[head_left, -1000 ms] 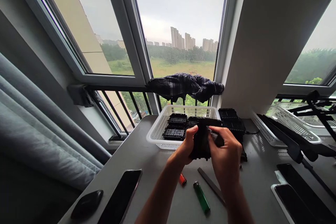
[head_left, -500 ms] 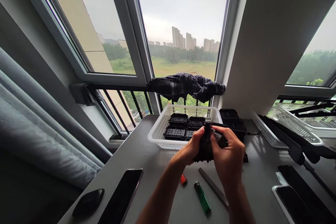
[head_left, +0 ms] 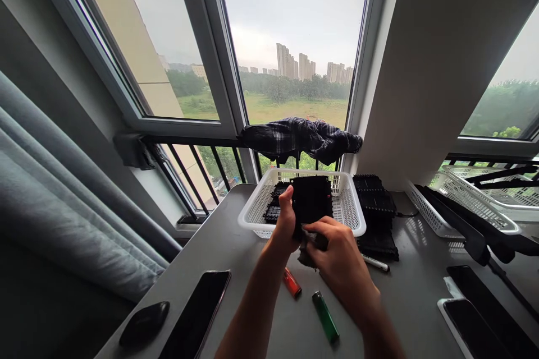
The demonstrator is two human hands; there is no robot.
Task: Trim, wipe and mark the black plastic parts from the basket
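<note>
My left hand point(head_left: 284, 225) grips a square black plastic panel point(head_left: 312, 199) by its left side, thumb up along the edge. The panel is held up with its flat dark face toward me. In my right hand point(head_left: 342, 255), pinched between thumb and fingers, is a crumpled dark grey cloth point(head_left: 309, 256), pressed at the panel's lower edge. Behind the panel stands a white perforated plastic basket point(head_left: 252, 219) with several black panels point(head_left: 275, 202) in it, partly hidden by what I hold.
Right of the basket lie more black panels point(head_left: 374, 199) and a white marker point(head_left: 376, 263). Nearer me are a red lighter point(head_left: 292, 283), a green lighter point(head_left: 325, 317), a phone point(head_left: 197, 311) and a black mouse point(head_left: 144, 322). Another white basket point(head_left: 433, 219) stands at right.
The panel has been raised and turned so its flat face shows. My right hand has moved down and left with the cloth to the panel's lower edge.
</note>
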